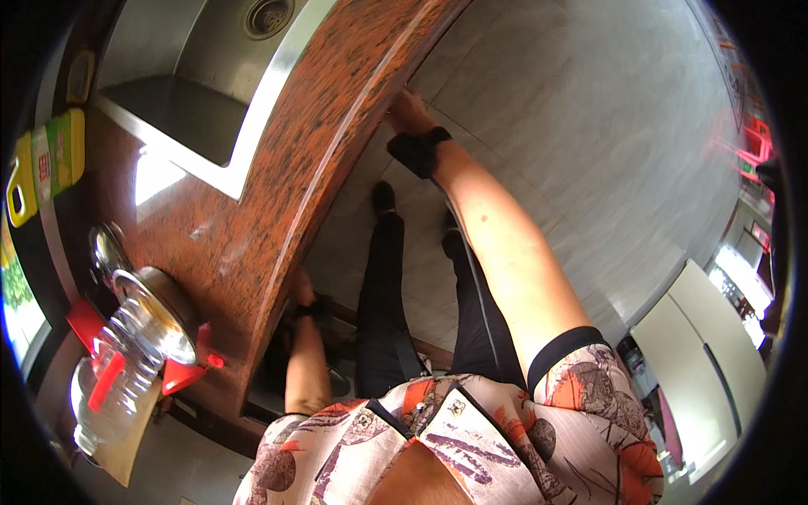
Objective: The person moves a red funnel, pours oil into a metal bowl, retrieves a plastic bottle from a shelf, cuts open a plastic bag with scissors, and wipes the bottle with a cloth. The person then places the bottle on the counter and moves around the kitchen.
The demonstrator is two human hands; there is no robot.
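My left hand (302, 287) reaches under the edge of a red-brown speckled stone countertop (265, 208), low in the picture, beside a dark opening below the counter. Its fingers are mostly hidden by the edge. My right hand (407, 113) is farther up along the same edge, its fingertips partly hidden by the counter. Each wrist wears a black band, the right one with a dark box and a cable running along the arm. What either hand touches or holds does not show.
A steel sink (208, 120) is set in the counter. Near the left rim stand a boxed yellow-green chopping board (58, 154), a metal bowl (165, 309), a clear plastic bottle (113, 385) and a red funnel (182, 377). White cabinets (688, 353) stand at the right over grey floor tiles.
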